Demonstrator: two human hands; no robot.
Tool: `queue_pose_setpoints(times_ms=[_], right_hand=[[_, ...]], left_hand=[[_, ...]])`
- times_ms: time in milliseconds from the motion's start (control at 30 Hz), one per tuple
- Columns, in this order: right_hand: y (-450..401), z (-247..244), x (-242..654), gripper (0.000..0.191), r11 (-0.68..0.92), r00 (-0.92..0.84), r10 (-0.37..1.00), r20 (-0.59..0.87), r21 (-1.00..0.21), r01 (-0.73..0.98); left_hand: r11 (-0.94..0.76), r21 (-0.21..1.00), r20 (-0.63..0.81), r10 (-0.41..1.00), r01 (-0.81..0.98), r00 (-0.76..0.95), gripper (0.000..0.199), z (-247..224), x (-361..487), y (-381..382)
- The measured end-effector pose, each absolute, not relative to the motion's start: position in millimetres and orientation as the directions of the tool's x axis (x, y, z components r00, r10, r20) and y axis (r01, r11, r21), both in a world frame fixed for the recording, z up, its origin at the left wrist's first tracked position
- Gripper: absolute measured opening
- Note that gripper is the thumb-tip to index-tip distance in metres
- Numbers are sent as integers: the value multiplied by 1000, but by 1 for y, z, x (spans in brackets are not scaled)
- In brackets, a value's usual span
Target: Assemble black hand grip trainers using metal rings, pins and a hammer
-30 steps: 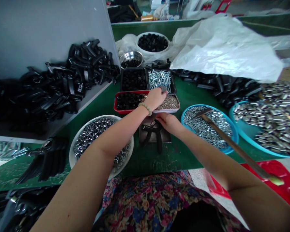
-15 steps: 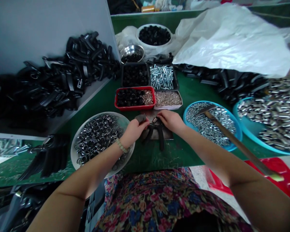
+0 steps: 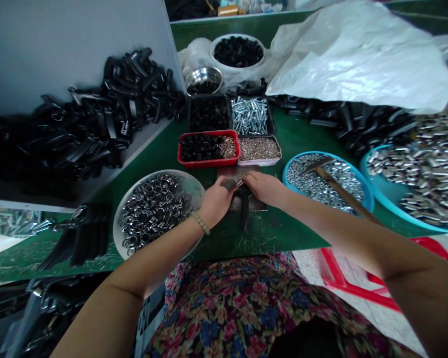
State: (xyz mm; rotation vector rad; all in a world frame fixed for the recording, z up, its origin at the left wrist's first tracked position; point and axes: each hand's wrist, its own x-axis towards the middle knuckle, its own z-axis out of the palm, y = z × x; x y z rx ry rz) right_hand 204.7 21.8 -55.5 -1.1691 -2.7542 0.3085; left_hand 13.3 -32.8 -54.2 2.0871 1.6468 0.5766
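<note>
- On my feed the carrier is a green-topped workbench, scuffed pale near the front edge.
- Nearest me on it sits a white plate of steel rings.
- A dark square pad lies at the centre.
- I count a red tray and a white tray just beyond the pad, touching each other.
- Behind those sit two black trays, one of bolts.
- To the right I have a blue basin of nuts and a larger teal basin.
- Black spring clips lie stacked directly on the left.
- A white plastic sack spreads across the far right.
</note>
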Motion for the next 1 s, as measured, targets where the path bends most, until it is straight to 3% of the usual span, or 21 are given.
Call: queue_pose_setpoints(times_ms=[133, 233, 333, 467, 567, 633, 733, 833, 900, 1000], right_hand=[[20, -51, 223, 35, 450, -537, 843, 33, -589, 671], [10, -41, 246, 41, 361, -381, 919, 103, -609, 706], [-7, -32, 270, 34, 489, -447, 872, 198, -338, 804], [-30, -30, 289, 19, 647, -658, 750, 64, 134, 750], [-36, -38, 294, 16, 688, -715, 698, 22, 257, 679], [-34, -42, 295, 14, 713, -739, 673, 33, 237, 660], [-33, -42, 289, 16, 744, -736, 665, 125, -17, 668], [-41, -35, 266, 14, 537, -455, 842, 290, -529, 657], [-48, -31, 245, 14, 346, -236, 936, 261, -807, 479], [-55, -30, 214, 18, 212, -181, 969, 171, -947, 242]], left_hand=[[-272, 403, 53, 960, 874, 274, 31, -51, 16, -33], [-313, 331, 57, 948, 890, 313, 36, -52, 16, -34], [-382, 257, 62, 923, 888, 379, 34, -55, 15, -35], [-472, 173, 38, 880, 864, 473, 26, -57, 15, -37], [-482, 164, 34, 875, 861, 483, 24, -55, 14, -38], [-478, 228, 62, 876, 848, 478, 24, -53, 10, -40], [-473, 360, 89, 875, 804, 475, 29, -52, 2, -44], [-448, 419, 76, 884, 790, 461, 36, -54, -2, -48], [-430, 436, 72, 892, 790, 446, 36, -57, -1, -49], [-426, 450, 67, 893, 785, 446, 37, -60, 1, -48]])
